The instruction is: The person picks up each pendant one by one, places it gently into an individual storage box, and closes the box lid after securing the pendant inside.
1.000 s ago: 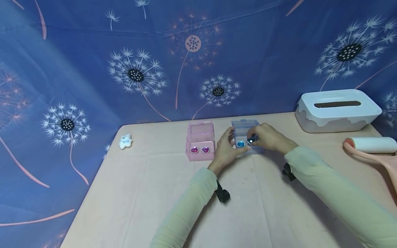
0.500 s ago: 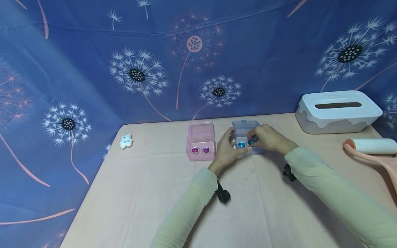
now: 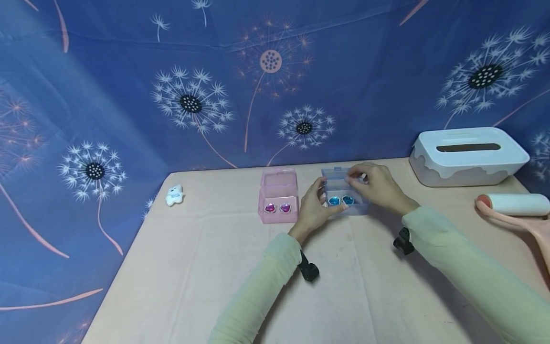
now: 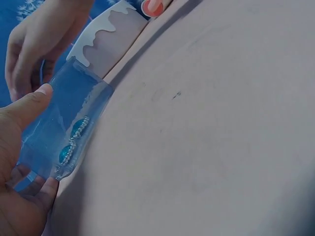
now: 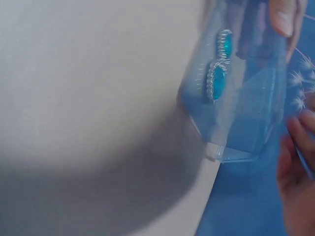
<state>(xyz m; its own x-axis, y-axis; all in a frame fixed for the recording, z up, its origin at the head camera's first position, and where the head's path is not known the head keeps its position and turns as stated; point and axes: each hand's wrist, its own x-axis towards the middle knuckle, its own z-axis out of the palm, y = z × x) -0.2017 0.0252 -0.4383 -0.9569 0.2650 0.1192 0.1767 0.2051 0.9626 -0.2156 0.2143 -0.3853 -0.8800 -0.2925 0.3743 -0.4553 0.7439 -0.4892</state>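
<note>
My left hand [image 3: 313, 205] holds a clear blue plastic box [image 3: 358, 209] by its left side, thumb along the front. The lid [image 3: 334, 175] stands raised at the back. Inside, side by side, lie a blue jewel [image 3: 333, 200] and a second blue jewel [image 3: 348, 200], both rimmed with silver beads. My right hand [image 3: 378, 186] is over the lid's right side, fingers loosely bent and no jewel between them. Whether those fingers touch the lid is unclear, also in the right wrist view, where the hand [image 5: 298, 157] is partly cut off.
Left of the blue box stands an open pink box [image 3: 278, 217] with two magenta jewels. A white tissue box [image 3: 468, 162] and a lint roller [image 3: 517, 201] are at the right. A small white bear-like figure [image 3: 174, 196] lies far left. Patterned blue cloth [image 3: 240, 95] hangs behind the table.
My right hand has let go of the second blue jewel, which now lies in the box beside the first. The hand has risen to the lid's right side. My left hand stays put.
</note>
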